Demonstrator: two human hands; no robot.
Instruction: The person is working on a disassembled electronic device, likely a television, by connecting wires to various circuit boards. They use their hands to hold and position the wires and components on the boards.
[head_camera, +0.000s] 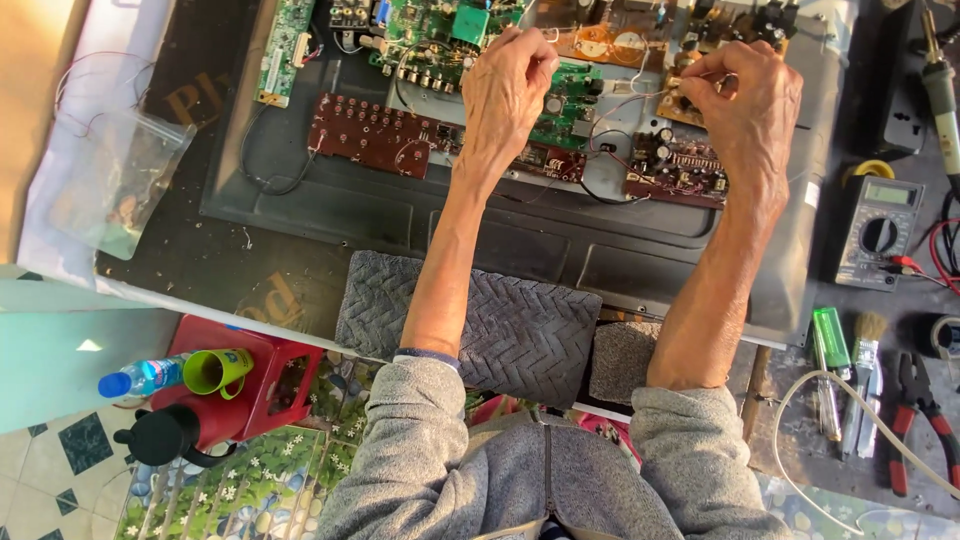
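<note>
Green circuit board between hands; multimeter, pliers rightward.

Cluttered repair bench

The dark workbench carries an opened grey appliance back panel, a grey woven cloth, a clear plastic bag, a multimeter, a green lighter, a brush and red-handled pliers.

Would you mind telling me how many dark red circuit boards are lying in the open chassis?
3: a long board left of the left hand, a narrow one below it, and one under the right hand. Others may be hidden.
</note>
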